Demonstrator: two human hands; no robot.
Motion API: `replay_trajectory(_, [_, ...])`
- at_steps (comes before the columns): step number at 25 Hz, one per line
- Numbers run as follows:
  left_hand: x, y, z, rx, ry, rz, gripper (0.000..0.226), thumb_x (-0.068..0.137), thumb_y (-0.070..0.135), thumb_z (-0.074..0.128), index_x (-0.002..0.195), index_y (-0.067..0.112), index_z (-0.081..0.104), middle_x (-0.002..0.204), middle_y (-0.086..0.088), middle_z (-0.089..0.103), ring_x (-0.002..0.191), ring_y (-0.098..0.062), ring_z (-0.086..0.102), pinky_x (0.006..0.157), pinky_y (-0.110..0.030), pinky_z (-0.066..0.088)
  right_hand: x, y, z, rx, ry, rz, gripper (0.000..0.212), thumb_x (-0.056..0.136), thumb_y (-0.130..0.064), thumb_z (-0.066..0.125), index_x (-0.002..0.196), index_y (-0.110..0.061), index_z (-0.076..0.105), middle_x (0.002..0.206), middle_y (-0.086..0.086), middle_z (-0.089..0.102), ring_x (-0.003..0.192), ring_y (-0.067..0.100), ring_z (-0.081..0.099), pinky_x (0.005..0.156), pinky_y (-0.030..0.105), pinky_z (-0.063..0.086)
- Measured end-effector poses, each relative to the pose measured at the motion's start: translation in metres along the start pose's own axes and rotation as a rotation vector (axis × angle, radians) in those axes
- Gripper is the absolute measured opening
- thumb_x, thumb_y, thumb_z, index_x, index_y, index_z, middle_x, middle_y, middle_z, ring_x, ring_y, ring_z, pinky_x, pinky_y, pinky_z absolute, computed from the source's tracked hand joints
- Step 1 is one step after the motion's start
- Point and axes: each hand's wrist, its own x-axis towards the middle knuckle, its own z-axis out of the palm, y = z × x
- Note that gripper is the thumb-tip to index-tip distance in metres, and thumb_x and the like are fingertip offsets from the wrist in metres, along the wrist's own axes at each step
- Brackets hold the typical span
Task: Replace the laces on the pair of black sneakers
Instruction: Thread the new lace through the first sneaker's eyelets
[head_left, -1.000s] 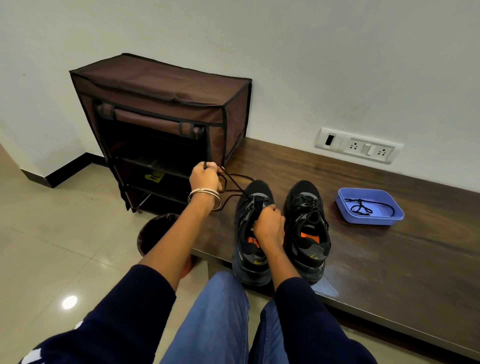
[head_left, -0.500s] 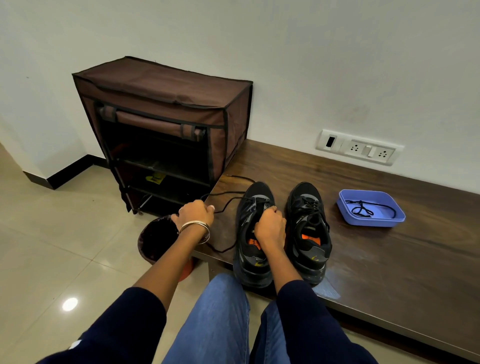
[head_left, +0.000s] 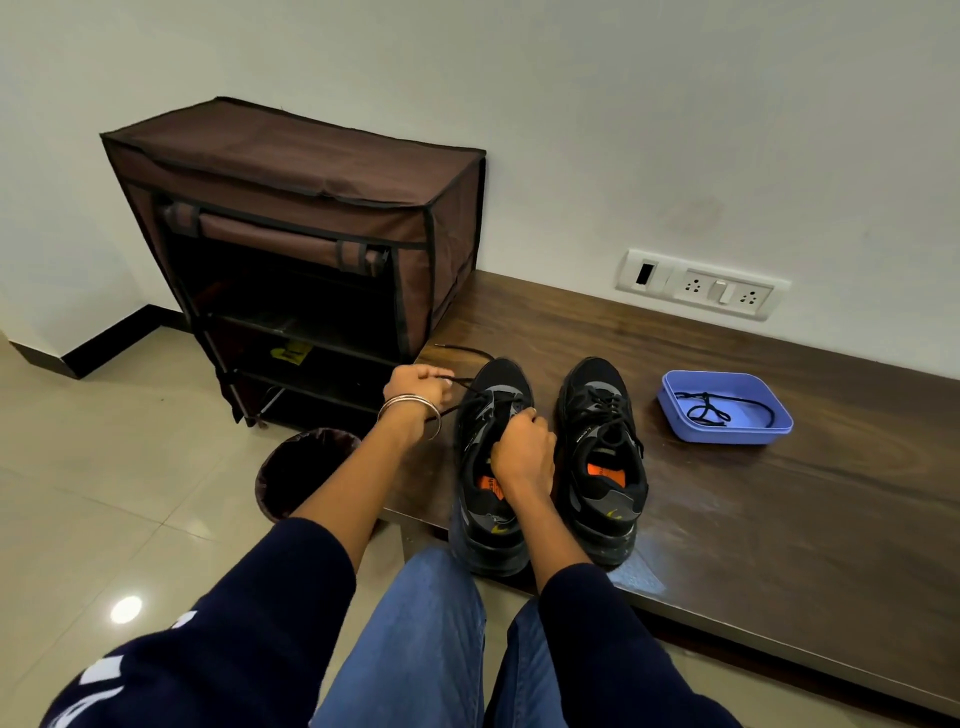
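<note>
Near the worktop's (head_left: 727, 519) front-left corner, the left sneaker (head_left: 491, 467) is steadied by the right hand (head_left: 522, 454), fingers curled on its tongue, so the lace (head_left: 467, 387), pinched in the left hand (head_left: 418, 387), can apparently be drawn out. The right sneaker (head_left: 602, 457) is kept just beside it, laced.

Sneakers (head_left: 545, 457) on bench (head_left: 779, 519), tray (head_left: 727, 415) right.

No text can be read. The sleeve (head_left: 156, 670) bears white marks cut off at the frame edge, each sneaker heel (head_left: 501, 529) carries a small yellow logo, and the orange insole tags (head_left: 605, 469) are illegible.
</note>
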Motion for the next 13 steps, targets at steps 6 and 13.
replay_trajectory(6, [-0.032,0.083,-0.012,-0.551,-0.156,0.151,0.030,0.094,-0.005,0.037,0.112,0.011,0.054,0.093,-0.007,0.070,0.083,-0.020,0.069,0.083,-0.031,0.051,0.012,0.007,-0.013,0.316,-0.189,0.069,0.031,0.077,-0.012,0.061,0.107,-0.003,0.061,0.111,0.017,0.064,0.108,0.037,0.059,0.090,0.047,0.053])
replay_trajectory(13, [-0.079,0.119,0.002,-0.163,-0.588,0.527,0.012,0.100,0.005,0.042,0.107,0.014,0.039,0.069,-0.007,0.067,0.051,-0.018,0.061,0.050,-0.026,0.049,0.012,-0.023,-0.113,1.511,-0.452,0.005,0.055,0.090,-0.062,0.051,0.120,-0.016,0.057,0.097,0.003,0.069,0.080,0.018,0.064,0.077,0.038,0.044])
